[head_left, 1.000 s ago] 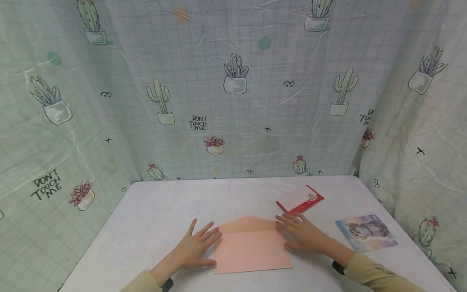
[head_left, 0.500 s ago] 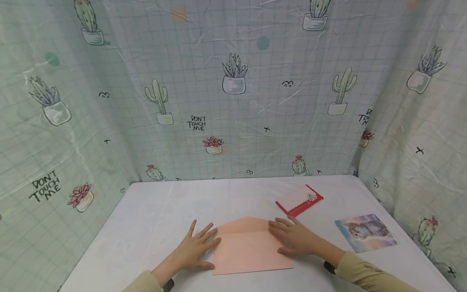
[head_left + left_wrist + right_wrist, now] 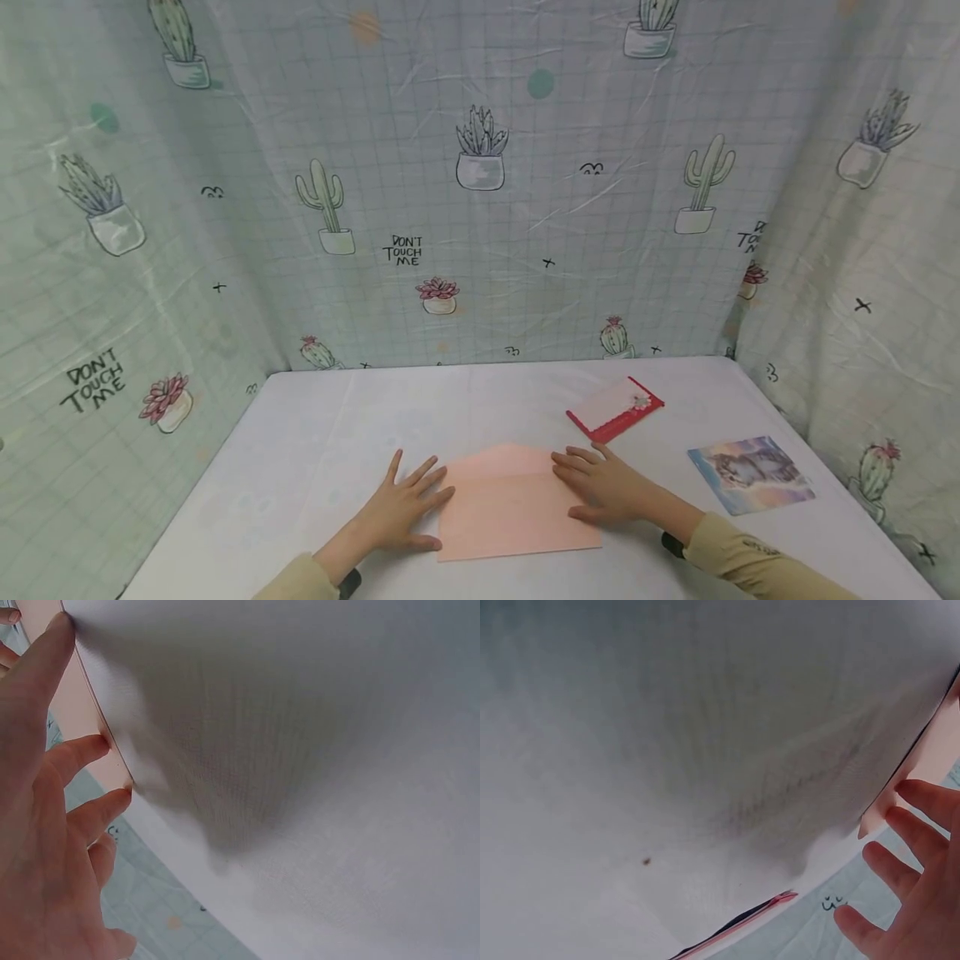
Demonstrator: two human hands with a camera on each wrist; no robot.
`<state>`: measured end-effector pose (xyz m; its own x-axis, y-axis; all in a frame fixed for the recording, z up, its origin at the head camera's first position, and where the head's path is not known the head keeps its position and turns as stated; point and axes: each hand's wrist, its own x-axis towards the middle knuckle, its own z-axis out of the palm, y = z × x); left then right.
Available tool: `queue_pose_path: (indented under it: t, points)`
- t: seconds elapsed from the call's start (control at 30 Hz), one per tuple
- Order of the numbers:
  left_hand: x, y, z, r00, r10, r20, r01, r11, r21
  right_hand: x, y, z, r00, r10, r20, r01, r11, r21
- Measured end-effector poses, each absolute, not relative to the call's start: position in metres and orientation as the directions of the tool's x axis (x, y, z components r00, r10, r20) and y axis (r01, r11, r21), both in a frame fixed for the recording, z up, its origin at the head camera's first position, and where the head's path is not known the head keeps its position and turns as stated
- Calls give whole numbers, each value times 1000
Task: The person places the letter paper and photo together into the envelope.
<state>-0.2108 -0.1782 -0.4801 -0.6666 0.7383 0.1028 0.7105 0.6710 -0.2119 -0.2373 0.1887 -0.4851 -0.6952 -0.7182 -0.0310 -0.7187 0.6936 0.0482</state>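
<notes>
A peach-pink envelope (image 3: pixel 510 517) lies flat on the white table, its pointed flap (image 3: pixel 510 458) unfolded toward the far side. My left hand (image 3: pixel 401 510) rests at its left edge with fingers spread; in the left wrist view the fingertips (image 3: pixel 97 744) touch along that edge. On the right side, my right hand (image 3: pixel 611 487) lies over the envelope's edge and upper right corner, fingers extended. The right wrist view shows these fingers (image 3: pixel 915 829) straight and apart beside the envelope's edge (image 3: pixel 922 761). Neither hand grips anything.
Beyond my right hand lies a red-and-white card (image 3: pixel 615 410) with a small flower decoration. Farther right is a picture card (image 3: pixel 752 475) with a cat-like animal on it. A cactus-print curtain (image 3: pixel 480 250) encloses the table (image 3: pixel 322 442) at the back and sides.
My right hand has slid left, farther over the envelope's right side. My left hand has barely moved, and the envelope lies in the same place.
</notes>
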Motion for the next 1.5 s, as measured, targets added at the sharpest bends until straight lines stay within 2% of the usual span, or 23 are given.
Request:
queue_pose_path:
  t: [0.17, 0.47, 0.83, 1.27, 1.5]
  points:
    - [-212, -177, -480, -666, 739, 102, 712, 671, -209, -239, 190, -487, -688, -725, -18, -725, 686, 61]
    - [-209, -174, -476, -697, 715, 51, 694, 691, -200, -237, 190, -482, -710, -701, -67, -704, 709, 34]
    - [-210, -174, -473, -726, 688, -11, 679, 714, -170, -237, 187, -477, -721, -687, -94, -686, 726, -45]
    - [-209, -174, -472, -713, 699, 42, 689, 711, -140, -241, 192, -485, -739, -665, -110, -653, 747, -124]
    - [-210, -174, -473, -756, 653, -38, 652, 747, -130, -239, 197, -484, -739, -669, -77, -659, 743, -118]
